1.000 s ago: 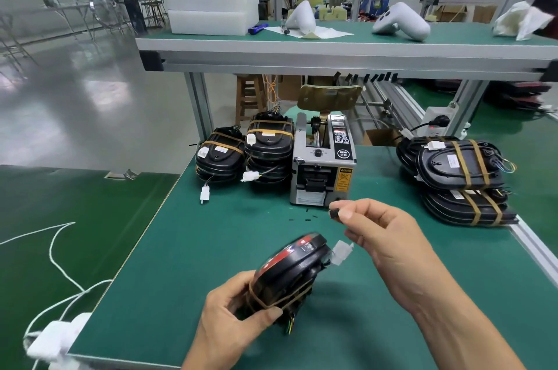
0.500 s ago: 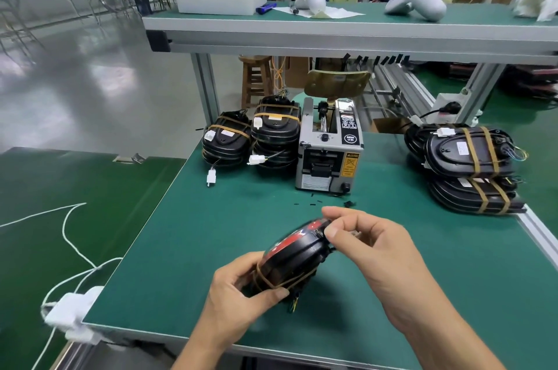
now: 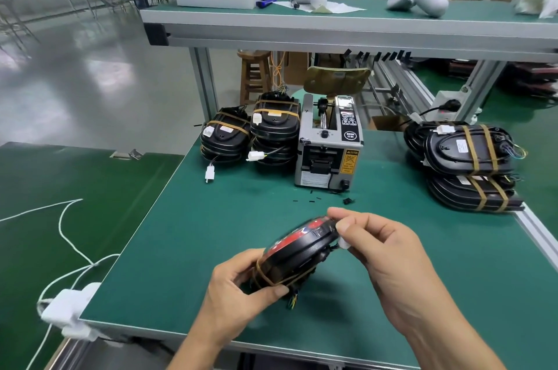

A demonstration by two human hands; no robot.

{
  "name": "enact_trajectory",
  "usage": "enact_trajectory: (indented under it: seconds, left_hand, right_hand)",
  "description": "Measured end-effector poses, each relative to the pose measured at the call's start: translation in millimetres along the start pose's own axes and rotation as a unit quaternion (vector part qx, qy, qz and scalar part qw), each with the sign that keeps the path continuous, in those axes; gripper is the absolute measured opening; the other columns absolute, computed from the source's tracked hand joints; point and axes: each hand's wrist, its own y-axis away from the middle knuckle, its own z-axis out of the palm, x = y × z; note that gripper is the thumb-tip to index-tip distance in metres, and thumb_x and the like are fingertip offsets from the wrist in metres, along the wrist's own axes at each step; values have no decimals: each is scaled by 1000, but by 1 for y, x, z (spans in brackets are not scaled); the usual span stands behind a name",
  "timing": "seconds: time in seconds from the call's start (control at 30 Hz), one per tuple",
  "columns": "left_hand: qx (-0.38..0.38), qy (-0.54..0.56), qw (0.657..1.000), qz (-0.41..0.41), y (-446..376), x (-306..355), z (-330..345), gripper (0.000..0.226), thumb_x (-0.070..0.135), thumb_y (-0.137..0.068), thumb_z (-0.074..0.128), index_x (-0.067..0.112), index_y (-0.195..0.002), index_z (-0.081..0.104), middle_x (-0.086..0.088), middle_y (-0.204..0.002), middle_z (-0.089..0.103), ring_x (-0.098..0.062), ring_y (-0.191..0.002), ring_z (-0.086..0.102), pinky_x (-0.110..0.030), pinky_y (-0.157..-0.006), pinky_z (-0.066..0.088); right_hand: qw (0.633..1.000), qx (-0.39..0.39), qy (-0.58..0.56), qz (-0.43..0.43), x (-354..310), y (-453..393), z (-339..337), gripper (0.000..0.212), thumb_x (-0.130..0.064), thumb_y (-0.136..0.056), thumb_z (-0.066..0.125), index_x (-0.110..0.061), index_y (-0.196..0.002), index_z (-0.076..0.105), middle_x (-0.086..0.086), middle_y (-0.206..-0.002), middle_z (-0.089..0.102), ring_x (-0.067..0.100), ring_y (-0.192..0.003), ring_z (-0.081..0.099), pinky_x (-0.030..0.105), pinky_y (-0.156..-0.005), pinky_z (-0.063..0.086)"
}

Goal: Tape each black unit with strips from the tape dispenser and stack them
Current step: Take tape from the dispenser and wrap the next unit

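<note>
Gripping one black unit (image 3: 297,252) lower centre, left hand (image 3: 238,294) and right hand (image 3: 383,252) fingers clamped on it, taped stacks (image 3: 471,170) already done, dispenser (image 3: 329,146) waiting.

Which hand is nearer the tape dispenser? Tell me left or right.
Right. The right hand pinches the far end of the black unit, just in front of the tape dispenser. The left hand holds the unit's near end, further back towards the table edge.

A single head-worn camera looks forward and down, close over the green worktable (image 3: 211,218).
</note>
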Motion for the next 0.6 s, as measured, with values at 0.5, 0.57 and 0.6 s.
enact_trajectory:
  seconds: [0.5,0.57,0.6]
  left_hand:
    - [0,10,1000,2,1,2,1,58,41,-75,98,20,-125,76,-10,-109,79,-23,-99,75,-30,-93,59]
    - [3,10,1000,2,0,2,2,58,41,-75,98,21,-125,76,-10,-110,79,-24,-101,75,-32,-94,59]
    - [4,7,1000,2,0,1,1,59,41,-75,98,21,-126,76,-10,-111,79,-25,-101,75,-33,-94,59]
  right_hand:
    - [990,10,136,-43,-2,6,8,6,-29,-84,79,-24,-80,79,-26,-117,71,0,-112,67,47,-110,45]
    - [987,17,152,-51,-2,7,9,6,-31,-83,79,-26,-80,79,-27,-118,70,-2,-113,65,44,-109,45]
    - [985,21,160,-56,-2,7,9,5,-31,-83,79,-27,-80,78,-28,-118,69,-3,-113,65,42,-109,45]
